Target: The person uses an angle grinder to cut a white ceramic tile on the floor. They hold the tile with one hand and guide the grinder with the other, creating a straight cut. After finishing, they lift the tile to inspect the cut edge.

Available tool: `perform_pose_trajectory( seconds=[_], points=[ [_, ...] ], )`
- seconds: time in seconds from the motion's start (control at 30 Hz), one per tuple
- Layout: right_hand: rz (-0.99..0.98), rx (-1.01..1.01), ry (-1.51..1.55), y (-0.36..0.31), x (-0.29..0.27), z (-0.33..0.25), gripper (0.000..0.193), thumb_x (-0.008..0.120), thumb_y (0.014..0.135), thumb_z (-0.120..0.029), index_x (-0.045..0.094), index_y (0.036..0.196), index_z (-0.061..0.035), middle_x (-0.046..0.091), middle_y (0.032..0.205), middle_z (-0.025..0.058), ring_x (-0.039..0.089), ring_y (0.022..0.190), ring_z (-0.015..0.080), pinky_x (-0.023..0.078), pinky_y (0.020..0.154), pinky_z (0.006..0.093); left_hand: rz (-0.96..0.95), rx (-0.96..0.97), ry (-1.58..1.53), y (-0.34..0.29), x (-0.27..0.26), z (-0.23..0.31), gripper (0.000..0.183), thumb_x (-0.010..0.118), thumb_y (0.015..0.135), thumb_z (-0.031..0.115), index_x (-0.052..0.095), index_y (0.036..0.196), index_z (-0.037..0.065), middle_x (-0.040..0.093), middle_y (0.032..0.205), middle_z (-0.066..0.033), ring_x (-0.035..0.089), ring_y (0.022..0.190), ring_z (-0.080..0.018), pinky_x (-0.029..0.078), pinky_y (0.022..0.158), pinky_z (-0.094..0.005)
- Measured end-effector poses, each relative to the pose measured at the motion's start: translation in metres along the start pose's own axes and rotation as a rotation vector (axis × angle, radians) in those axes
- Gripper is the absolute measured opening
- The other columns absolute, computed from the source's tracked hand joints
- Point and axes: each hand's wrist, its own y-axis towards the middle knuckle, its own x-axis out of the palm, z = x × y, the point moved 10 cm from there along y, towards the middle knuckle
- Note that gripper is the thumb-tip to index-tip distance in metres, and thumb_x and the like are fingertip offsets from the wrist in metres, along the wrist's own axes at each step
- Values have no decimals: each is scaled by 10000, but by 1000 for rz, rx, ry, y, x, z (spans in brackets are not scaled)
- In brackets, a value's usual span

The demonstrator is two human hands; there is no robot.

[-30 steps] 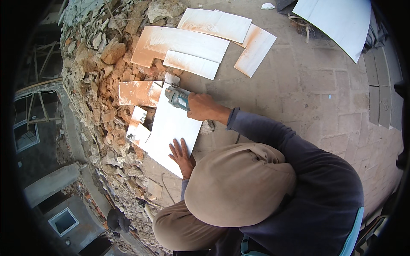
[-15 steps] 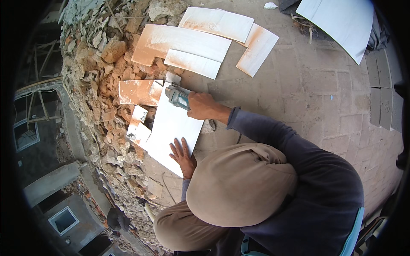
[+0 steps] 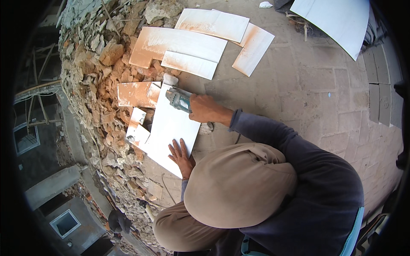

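A white tile (image 3: 167,126) lies flat in front of me, partly on rubble and partly on the paving. My right hand (image 3: 206,109) is wrapped round the body of a teal handheld power cutter (image 3: 179,100). The cutter sits over the tile's far end; its blade and cutting line cannot be made out. Fingers spread, my left hand (image 3: 181,158) rests flat on the tile's near part. A reddish, dust-covered tile piece (image 3: 136,94) touches the tile's far left side. Small tile offcuts (image 3: 137,130) lie along its left edge.
Broken brick and stone rubble (image 3: 109,77) fills the left side. Cut tiles (image 3: 188,42) with reddish dust overlap beyond the work. A large white sheet (image 3: 337,21) lies at far right, above grey blocks (image 3: 380,85). Brick paving (image 3: 299,98) extends rightward; a cord (image 3: 168,187) runs near my left knee.
The whole view has shifted slightly. Against the tile, the cutter and my right hand have moved a little to the right. My left hand stays pressed on the tile.
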Motion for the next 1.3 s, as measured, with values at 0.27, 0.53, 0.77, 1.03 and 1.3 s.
perform_pose_trajectory(
  seconds=[0.27, 0.53, 0.77, 1.03, 1.3],
  points=[
    [26, -20, -10, -10, 0, 4, 526, 755, 791, -215, 597, 1083, 192, 719, 962, 349, 748, 887, 496, 610, 801, 524, 14, 5, -31, 0, -2, 2, 1046, 629, 783, -133, 290, 1697, 245, 134, 1787, -121, 49, 1646, -410, 36, 1250, -736],
    [24, -12, 9, -21, -4, 7, 500, 754, 770, -187, 607, 1070, 186, 724, 951, 353, 749, 901, 486, 613, 820, 501, -9, -10, -51, 0, -5, 5, 1069, 644, 774, -145, 284, 1699, 252, 126, 1789, -120, 37, 1646, -409, 30, 1252, -733],
    [23, -11, 17, -31, -8, 10, 506, 762, 768, -202, 615, 1059, 185, 720, 942, 355, 747, 882, 495, 612, 792, 516, 2, -3, -40, -1, -5, 6, 1022, 645, 816, -107, 281, 1701, 253, 129, 1788, -119, 42, 1642, -422, 35, 1247, -740],
    [39, -17, -4, -43, -12, 12, 516, 767, 768, -199, 608, 1063, 193, 713, 929, 370, 743, 851, 506, 613, 768, 522, 8, 3, -54, -1, -7, 7, 959, 663, 882, -53, 273, 1703, 254, 129, 1788, -118, 43, 1640, -427, 36, 1242, -744],
    [31, 8, -18, -58, -16, 17, 497, 759, 782, -206, 608, 1053, 183, 715, 921, 354, 744, 844, 494, 608, 761, 522, 25, 19, -62, -1, -8, 9, 907, 639, 913, -21, 289, 1698, 269, 139, 1787, -118, 60, 1637, -435, 39, 1239, -749]
  ],
)
